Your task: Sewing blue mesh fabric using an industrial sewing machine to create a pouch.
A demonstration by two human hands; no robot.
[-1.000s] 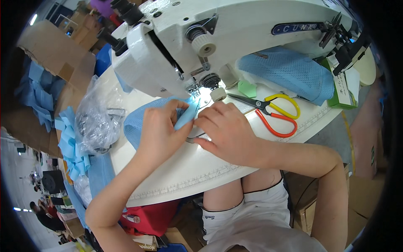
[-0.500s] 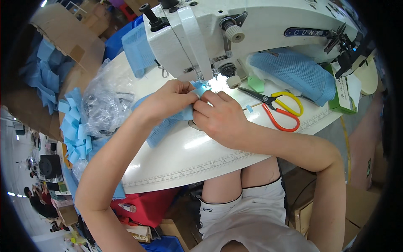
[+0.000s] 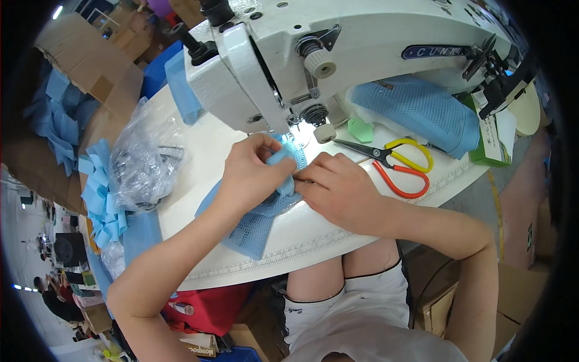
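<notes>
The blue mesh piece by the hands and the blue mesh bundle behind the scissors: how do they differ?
The mesh piece spreads loosely across the tabletop; the mesh bundle is bulky and rounded.
The mesh piece runs partly beneath the left hand, while no hand touches the mesh bundle.
The mesh piece reaches toward the table's front edge; the mesh bundle lies farther back, behind the scissors.
Both are blue, with an open mesh texture.

The person before me wears loose white shorts (image 3: pixel 374 304), with thin dark edging (image 3: pixel 375 276) round the leg hems; a small dark script marking (image 3: pixel 295 311) sits by the left leg's hem; above the shorts comes a plain pale-grey top (image 3: pixel 392 344), softly creased; the thighs (image 3: pixel 313 279) show below the hems; forearms (image 3: pixel 437 228), left hand (image 3: pixel 252 175) and right hand (image 3: pixel 341 192) are all bare.
</notes>
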